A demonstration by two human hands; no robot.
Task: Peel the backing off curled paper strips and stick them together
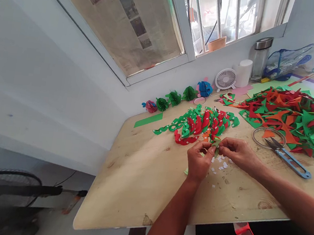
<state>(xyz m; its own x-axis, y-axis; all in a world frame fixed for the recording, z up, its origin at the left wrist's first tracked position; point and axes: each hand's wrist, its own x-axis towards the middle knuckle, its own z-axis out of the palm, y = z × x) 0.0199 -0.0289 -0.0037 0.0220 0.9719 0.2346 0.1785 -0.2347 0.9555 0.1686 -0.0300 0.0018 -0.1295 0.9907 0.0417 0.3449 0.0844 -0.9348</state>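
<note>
- The person's left hand (200, 159) is just at 7 o'clock from the pale green slip (216, 144), its thumb and forefinger pinching it over the table (137, 176).
- White bits (222, 165) lie strewn at 5 o'clock, some almost under the fingers.
- The right hand (235, 151) comes in from 3 o'clock, fingertips pressed together at the slip's edge; whether they nip the slip or a bit cannot be told.
- The slip itself looks like thin paper: probably very light, bendy, easily creased or torn. A flat pinch near an edge should suit it better than a squeeze across the middle.
- Blue snips (293, 160) rest at 3 o'clock, blades toward a ring (269, 137).
- Red and green cutouts (202, 125), many dotted white, overlap at 11 o'clock, just beyond the slip; lifting one by its rim would likely disturb its neighbours least.
- Scraps (293, 116) heap up at 2 o'clock.
- Paper balls (174, 97) line the wall at 10 to 11 o'clock.
- A fan (225, 79) stands at 12 o'clock, a jar (261, 58) nearer 1.
</note>
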